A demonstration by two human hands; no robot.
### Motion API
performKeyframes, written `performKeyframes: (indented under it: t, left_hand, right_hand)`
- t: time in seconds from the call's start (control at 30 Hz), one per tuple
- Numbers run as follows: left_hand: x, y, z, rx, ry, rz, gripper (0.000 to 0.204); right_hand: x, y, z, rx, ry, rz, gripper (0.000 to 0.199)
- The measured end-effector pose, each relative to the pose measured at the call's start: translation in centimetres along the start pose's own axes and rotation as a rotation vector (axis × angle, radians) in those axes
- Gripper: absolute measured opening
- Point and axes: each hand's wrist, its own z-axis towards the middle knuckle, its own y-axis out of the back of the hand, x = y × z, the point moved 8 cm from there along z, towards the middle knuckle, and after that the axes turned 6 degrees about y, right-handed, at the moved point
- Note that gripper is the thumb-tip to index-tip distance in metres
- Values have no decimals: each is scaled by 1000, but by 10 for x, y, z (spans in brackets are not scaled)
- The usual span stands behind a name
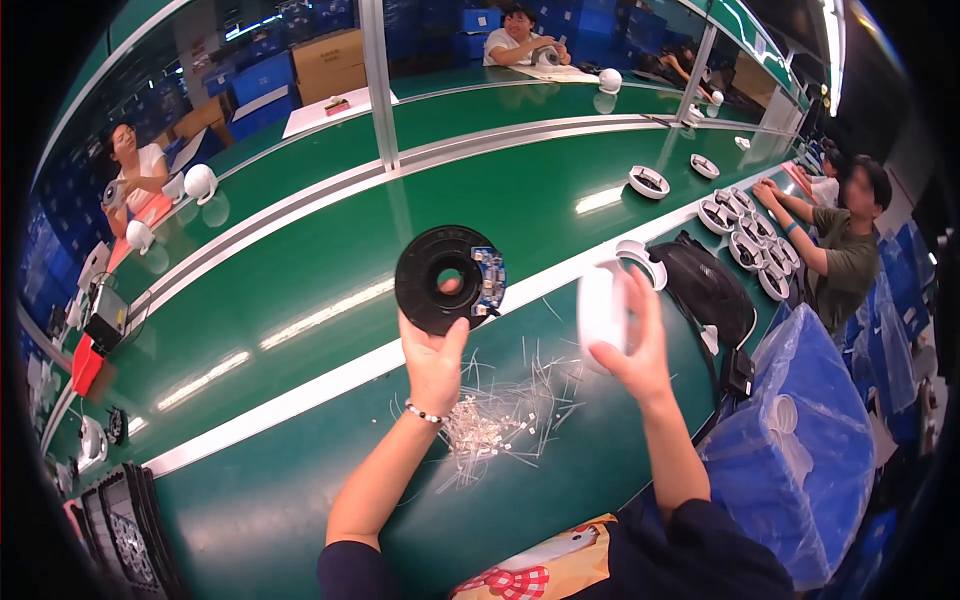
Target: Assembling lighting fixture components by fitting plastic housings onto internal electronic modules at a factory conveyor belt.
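Observation:
My left hand (pixel 433 368) is closed on the lower rim of a black round disc (pixel 418 275), raised above the bench. The disc has a centre hole, with a fingertip showing through it, and a blue circuit board (pixel 489 278) along its right side. Apart from it, to the right, my right hand (pixel 648 355) grips a white rounded part (pixel 600 308), smeared by motion, so its exact kind is unclear. Below and between the hands lies a loose pile of small white connectors and thin clear strands (pixel 485 428) on the green bench.
A white ring (pixel 648 262) and a black bag (pixel 705 295) lie right of my hands. Beyond runs a green conveyor (pixel 300 255) carrying white housings (pixel 648 182). A blue plastic bag (pixel 800 440) hangs right; black trays (pixel 125 530) stand left. Co-workers sit around the line, one (pixel 845 235) nearby.

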Motion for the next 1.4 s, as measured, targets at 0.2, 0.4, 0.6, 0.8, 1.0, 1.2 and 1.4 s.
performKeyframes:
  t: [0.2,0.4,0.6,0.8,1.0,1.2,1.4]
  left_hand:
    - [33,-20,-27,330,159,466,73]
    - [13,-33,-18,521,655,-492,76]
    - [23,-9,0,233,712,-614,62]
    - [22,1,2,358,620,-703,57]
    - [27,-3,-1,175,575,-637,48]
    - [26,15,-2,-36,338,-349,55]
    - [28,-7,-10,221,466,-569,66]
  right_hand:
    - [-3,-88,18,114,45,4,109]
    - [-1,-104,11,250,52,179,113]
    - [17,-112,5,328,176,-230,115]
    - [11,-111,8,293,176,-45,112]
    - [9,-110,5,289,104,-139,113]
    - [13,-125,-2,347,185,-377,115]
    - [24,-126,-3,352,302,-492,123]
